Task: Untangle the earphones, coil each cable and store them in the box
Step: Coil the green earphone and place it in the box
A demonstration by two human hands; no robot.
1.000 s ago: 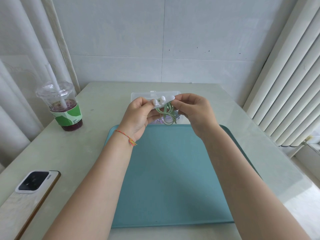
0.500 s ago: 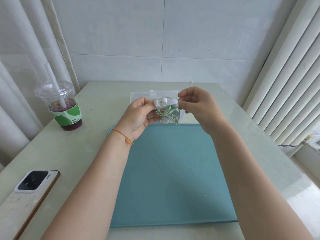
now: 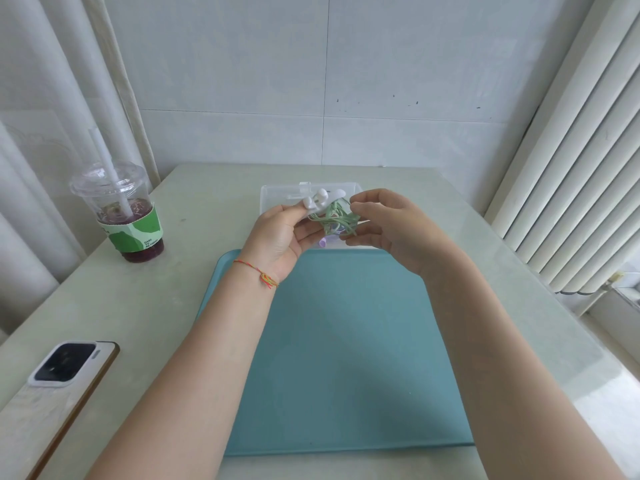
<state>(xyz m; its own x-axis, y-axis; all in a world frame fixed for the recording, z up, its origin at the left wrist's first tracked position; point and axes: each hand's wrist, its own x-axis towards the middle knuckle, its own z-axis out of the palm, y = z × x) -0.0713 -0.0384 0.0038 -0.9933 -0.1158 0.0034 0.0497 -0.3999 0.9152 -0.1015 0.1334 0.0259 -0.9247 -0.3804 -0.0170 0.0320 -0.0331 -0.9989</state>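
A coil of green earphone cable [image 3: 334,221] with white earbuds [image 3: 320,199] hangs between my hands, just above the far edge of the teal mat [image 3: 346,358]. My left hand [image 3: 282,233] pinches the coil near the earbuds. My right hand [image 3: 384,225] pinches the cable at the coil's right side. Behind them on the table sits a clear plastic box [image 3: 277,195], partly hidden by the hands. A bit of purple earphone [image 3: 322,242] shows below the coil, at the box.
A plastic cup of dark drink with a straw [image 3: 123,216] stands at the left on the pale table [image 3: 138,306]. A phone [image 3: 64,367] lies face down near the front left edge. Vertical blinds [image 3: 571,168] hang close on the right.
Both hands have shifted slightly with the green coil; the right hand's fingers have spread and moved lower along the coil. The earbuds now stick up above the left fingers.
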